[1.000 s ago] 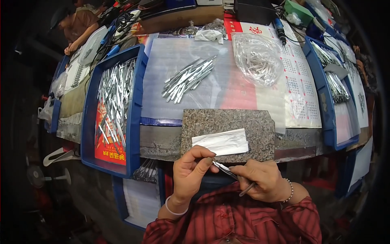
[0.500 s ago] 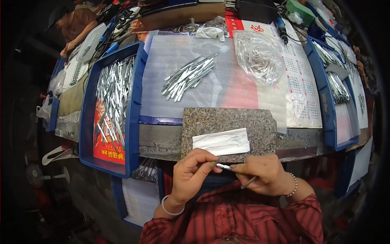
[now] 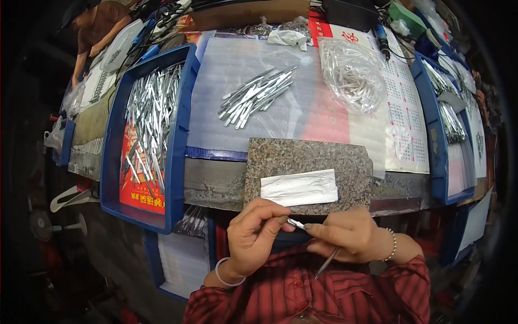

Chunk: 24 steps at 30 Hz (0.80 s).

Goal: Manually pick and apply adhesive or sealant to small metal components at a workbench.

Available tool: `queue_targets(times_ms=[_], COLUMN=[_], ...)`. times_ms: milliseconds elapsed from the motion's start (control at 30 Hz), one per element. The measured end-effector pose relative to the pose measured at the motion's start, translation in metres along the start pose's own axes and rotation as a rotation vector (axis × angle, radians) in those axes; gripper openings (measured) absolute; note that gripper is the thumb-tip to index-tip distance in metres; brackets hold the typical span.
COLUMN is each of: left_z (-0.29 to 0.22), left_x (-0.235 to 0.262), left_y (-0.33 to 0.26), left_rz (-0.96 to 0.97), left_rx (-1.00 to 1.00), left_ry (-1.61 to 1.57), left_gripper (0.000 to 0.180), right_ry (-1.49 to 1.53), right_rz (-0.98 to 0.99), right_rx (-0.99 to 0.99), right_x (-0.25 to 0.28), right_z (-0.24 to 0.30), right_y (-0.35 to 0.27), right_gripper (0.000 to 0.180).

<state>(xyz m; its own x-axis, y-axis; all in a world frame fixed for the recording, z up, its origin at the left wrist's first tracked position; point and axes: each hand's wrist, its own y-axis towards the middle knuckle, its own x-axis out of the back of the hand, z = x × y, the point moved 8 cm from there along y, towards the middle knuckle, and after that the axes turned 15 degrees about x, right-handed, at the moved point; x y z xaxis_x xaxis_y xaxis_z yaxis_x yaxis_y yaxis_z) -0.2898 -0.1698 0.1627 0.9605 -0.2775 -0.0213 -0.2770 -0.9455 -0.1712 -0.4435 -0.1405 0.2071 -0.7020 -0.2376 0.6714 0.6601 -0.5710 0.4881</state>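
Near the lower middle of the view, just in front of the person's striped red shirt, the two hands have drawn together over the last second. A second ago the left hand (image 3: pixel 253 237) and right hand (image 3: pixel 350 237) sat slightly apart with a dark-tipped rod slanting between them; now their fingertips almost meet and the piece lies nearly level. This suggests the small part is being fitted or seated by hand.

Going left to right: a blue plastic tray (image 3: pixel 175 162) on the left of the surface holds many loose silvery metal rods. The left hand's grip is clenched on a thin silvery metal rod (image 3: pixel 295 223), pinched between thumb and fingers. The rod is short, slim and shiny, with a paler end showing between the hands. The right hand's grip is closed on the rod's other end and also grasps a slender grey metal tool (image 3: pixel 326 263) angling down toward the shirt. Just beyond the hands, a speckled grey stone slab (image 3: pixel 307 162) carries a folded white cloth strip (image 3: pixel 299 187). Farther off lies a loose pile of silvery rods (image 3: pixel 256 97).
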Motion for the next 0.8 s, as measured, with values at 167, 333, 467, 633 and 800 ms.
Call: queue_targets(times_ms=[167, 333, 467, 633, 800], left_z=[0.000, 0.004, 0.006, 0.002, -0.005], left_x=[0.004, 0.006, 0.002, 0.002, -0.001], left_y=[0.003, 0.005, 0.005, 0.007, 0.002], left_rz=[-0.031, 0.018, 0.065, 0.114, 0.102], left_rx=[0.005, 0.021, 0.036, -0.029, -0.082], left_ry=[-0.091, -0.163, -0.108, 0.034, 0.168], left_gripper=[0.008, 0.009, 0.011, 0.014, 0.016], right_ry=[-0.204, 0.036, 0.103, 0.279, 0.360], right_rz=[-0.136, -0.201, -0.212, -0.214, -0.142], right_rx=[0.110, 0.060, -0.004, -0.165, -0.255], right_x=[-0.008, -0.008, -0.003, 0.000, -0.002], right_z=[0.005, -0.006, -0.013, -0.026, -0.031], right_y=[-0.004, -0.005, -0.010, -0.008, -0.008], right_gripper=[0.031, 0.031, 0.027, 0.020, 0.018])
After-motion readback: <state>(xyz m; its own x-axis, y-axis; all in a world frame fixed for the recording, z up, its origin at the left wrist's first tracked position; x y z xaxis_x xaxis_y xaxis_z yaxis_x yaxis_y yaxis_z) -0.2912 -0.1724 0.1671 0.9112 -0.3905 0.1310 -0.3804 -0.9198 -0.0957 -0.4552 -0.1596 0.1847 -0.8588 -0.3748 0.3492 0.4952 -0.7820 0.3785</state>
